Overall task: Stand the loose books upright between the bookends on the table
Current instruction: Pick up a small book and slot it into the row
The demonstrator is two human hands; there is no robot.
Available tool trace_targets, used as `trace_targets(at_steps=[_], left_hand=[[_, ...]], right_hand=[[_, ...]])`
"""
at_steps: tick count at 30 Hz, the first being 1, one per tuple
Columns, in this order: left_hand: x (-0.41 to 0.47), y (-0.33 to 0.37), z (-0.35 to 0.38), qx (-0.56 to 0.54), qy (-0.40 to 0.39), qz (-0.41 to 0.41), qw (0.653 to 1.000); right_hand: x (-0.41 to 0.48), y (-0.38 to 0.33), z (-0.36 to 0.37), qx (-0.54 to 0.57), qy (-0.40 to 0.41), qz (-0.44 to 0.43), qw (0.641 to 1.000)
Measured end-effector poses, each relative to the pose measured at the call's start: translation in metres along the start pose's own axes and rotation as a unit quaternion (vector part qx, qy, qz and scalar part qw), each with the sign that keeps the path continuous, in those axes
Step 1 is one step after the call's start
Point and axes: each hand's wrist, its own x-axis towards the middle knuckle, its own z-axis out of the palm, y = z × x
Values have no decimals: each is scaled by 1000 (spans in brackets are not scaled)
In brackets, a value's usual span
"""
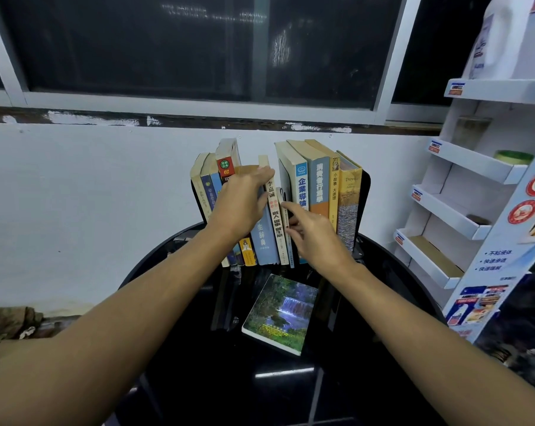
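Observation:
A row of books [303, 182] stands upright on a round black table [389, 272], held between black bookends; the right bookend [364, 198] shows, the left one is mostly hidden. My left hand [238, 204] grips the light blue book and its neighbours in the middle of the row, fingers curled over their spines. My right hand [312, 235] touches a thin book [281, 210] in the gap with straight fingers. One loose book with a waterfall cover [281, 312] lies flat on the table in front of the row.
A white wall and dark window rise right behind the table. A white cardboard display shelf [462, 167] with small items stands close on the right. Rubble lies on the floor at the left.

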Motion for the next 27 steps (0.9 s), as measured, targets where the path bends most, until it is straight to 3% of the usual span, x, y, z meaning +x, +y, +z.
trace_targets(at_steps=[13,20,27], left_hand=[[-2,3,-3,-5,-7,-8,1000],[-5,7,-10,-14,-48,-6,999],[-50,1,-12,-44,-36,29,998]], right_hand=[[8,-3,3,-16,-20,-3,1000],[5,1,-6,-13,-29,-25,999],[-23,7,-41,-47,-47,-37,997]])
